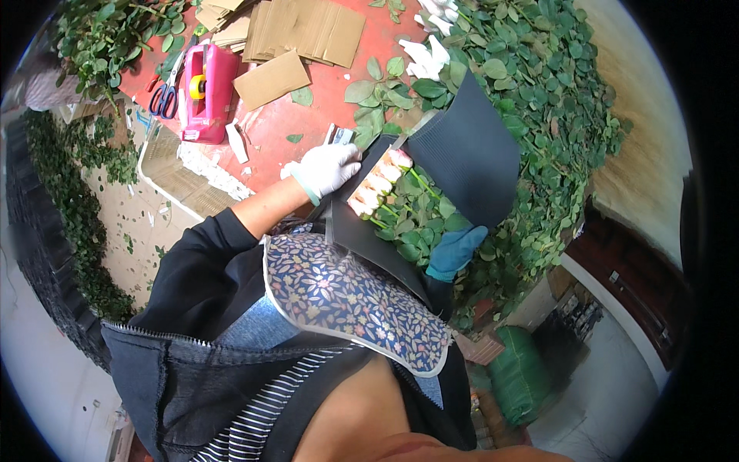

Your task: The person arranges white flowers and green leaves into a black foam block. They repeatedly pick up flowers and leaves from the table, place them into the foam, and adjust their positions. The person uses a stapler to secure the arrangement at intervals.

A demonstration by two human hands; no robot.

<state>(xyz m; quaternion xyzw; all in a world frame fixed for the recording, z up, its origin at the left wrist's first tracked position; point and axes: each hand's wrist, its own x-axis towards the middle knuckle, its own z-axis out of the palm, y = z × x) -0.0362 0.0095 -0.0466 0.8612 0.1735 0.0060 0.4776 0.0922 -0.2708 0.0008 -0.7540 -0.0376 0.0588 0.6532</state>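
Observation:
A bunch of pale pink roses [379, 183] with leafy green stems lies in a folded black corrugated sheet [468, 150], its far flap raised. My left hand [329, 166], in a white glove, has its fingers curled at the sheet's edge by the rose heads. At the stem end, my right hand [456, 252] wears a blue-green glove and grips the lower side of the raised flap; part of its fingers is hidden. The sheet's near part rests against my flowered apron [350, 296].
On the red table [269, 158] are a pink tape dispenser [209, 92], scissors [166, 96] and brown cardboard pieces [304, 31]. Cut rose foliage [539, 131] heaps along the right. A wicker-like tray [165, 165] stands left, and a green sack [519, 376] sits lower right.

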